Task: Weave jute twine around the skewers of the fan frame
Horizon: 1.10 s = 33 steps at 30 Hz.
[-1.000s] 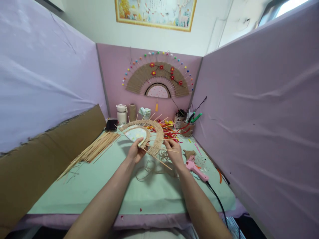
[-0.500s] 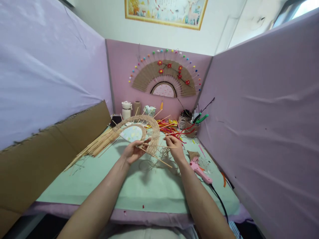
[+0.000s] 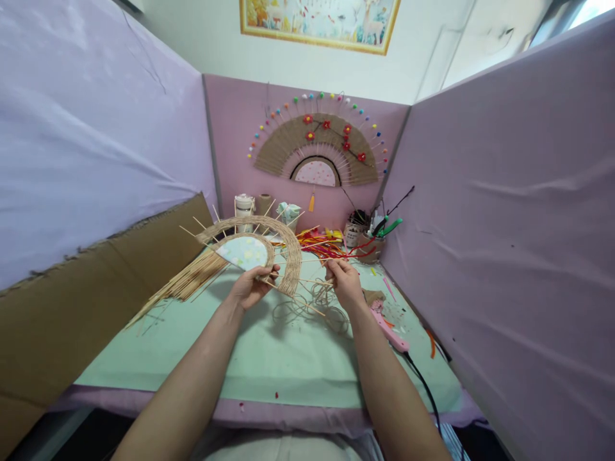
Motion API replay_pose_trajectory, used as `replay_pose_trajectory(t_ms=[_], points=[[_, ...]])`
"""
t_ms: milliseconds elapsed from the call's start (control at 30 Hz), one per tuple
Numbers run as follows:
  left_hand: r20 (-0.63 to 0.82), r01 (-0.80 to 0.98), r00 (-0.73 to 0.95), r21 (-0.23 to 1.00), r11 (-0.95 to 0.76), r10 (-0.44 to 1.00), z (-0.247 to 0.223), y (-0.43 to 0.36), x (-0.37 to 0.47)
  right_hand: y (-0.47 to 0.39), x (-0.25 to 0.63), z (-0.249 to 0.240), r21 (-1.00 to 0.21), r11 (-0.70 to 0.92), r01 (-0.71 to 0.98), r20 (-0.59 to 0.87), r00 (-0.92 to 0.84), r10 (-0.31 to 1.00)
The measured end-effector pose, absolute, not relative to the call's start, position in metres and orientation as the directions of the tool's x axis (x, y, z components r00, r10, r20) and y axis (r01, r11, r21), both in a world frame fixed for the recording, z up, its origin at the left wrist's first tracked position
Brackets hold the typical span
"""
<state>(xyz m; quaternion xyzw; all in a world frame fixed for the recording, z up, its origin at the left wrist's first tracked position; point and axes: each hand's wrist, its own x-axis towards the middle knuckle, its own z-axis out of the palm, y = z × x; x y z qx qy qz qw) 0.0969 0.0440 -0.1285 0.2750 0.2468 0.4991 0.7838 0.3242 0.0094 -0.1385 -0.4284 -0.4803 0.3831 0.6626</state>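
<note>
A half-round woven fan frame (image 3: 289,256) of twine and thin sticks is held up over the table, with a pale patterned half-disc (image 3: 245,252) at its centre. My left hand (image 3: 252,287) grips its lower inner edge near the half-disc. On the right, my right hand (image 3: 344,279) has its fingertips pinched beside the stick ends; what they hold is too small to make out. Loose twine (image 3: 323,296) lies in loops between and below my hands.
A stick bundle (image 3: 185,277) and cardboard (image 3: 110,275) lie left. At right are a pink glue gun (image 3: 391,331) with its cord and a tool pot (image 3: 369,248). Red strips (image 3: 321,243) lie behind. A finished fan (image 3: 283,147) hangs on the back panel.
The fan frame and my left hand have shifted slightly left, and the frame has turned to face me more. My right hand has moved a little right and up.
</note>
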Motion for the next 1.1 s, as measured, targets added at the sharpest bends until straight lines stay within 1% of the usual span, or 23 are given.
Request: replay_pose_trajectory(t_ms=[167, 267, 367, 467, 567, 700, 800, 933, 1000, 1100], points=[[-0.101, -0.647, 0.369, 0.686, 0.333, 0.924, -0.129, 0.048, 0.093, 0.005, 0.327, -0.132, -0.967, 0.159, -0.199, 0.134, 0.134, 0.982], [-0.098, -0.641, 0.339, 0.704, 0.306, 0.936, -0.131, 0.051, 0.09, 0.004, 0.334, -0.13, -0.968, 0.121, -0.221, 0.103, 0.091, 0.991], [-0.117, -0.625, 0.303, 0.725, 0.29, 0.946, -0.131, 0.053, 0.087, 0.004, 0.34, -0.13, -0.953, 0.15, -0.264, 0.13, 0.091, 0.987], [-0.143, -0.596, 0.284, 0.748, 0.291, 0.948, -0.129, 0.053, 0.084, 0.004, 0.342, -0.129, -0.942, 0.223, -0.249, 0.188, 0.157, 0.97], [-0.146, -0.554, 0.341, 0.767, 0.323, 0.929, -0.127, 0.05, 0.083, 0.003, 0.34, -0.129, -0.947, 0.28, -0.155, 0.246, 0.207, 0.947], [-0.165, -0.494, 0.416, 0.784, 0.375, 0.894, -0.126, 0.046, 0.083, 0.002, 0.337, -0.13, -0.95, 0.297, -0.101, 0.277, 0.171, 0.946], [-0.158, -0.535, 0.423, 0.751, 0.387, 0.892, -0.125, 0.045, 0.083, 0.003, 0.336, -0.133, -0.951, 0.296, -0.089, 0.28, 0.159, 0.947], [-0.146, -0.612, 0.452, 0.667, 0.425, 0.88, -0.123, 0.044, 0.081, 0.004, 0.336, -0.134, -0.951, 0.302, -0.06, 0.292, 0.131, 0.947], [-0.148, -0.629, 0.478, 0.63, 0.455, 0.866, -0.122, 0.043, 0.08, 0.002, 0.333, -0.134, -0.95, 0.311, -0.022, 0.309, 0.08, 0.948], [-0.125, -0.639, 0.515, 0.603, 0.477, 0.848, -0.121, 0.037, 0.084, -0.001, 0.321, -0.133, -0.938, 0.334, 0.09, 0.331, -0.05, 0.942]])
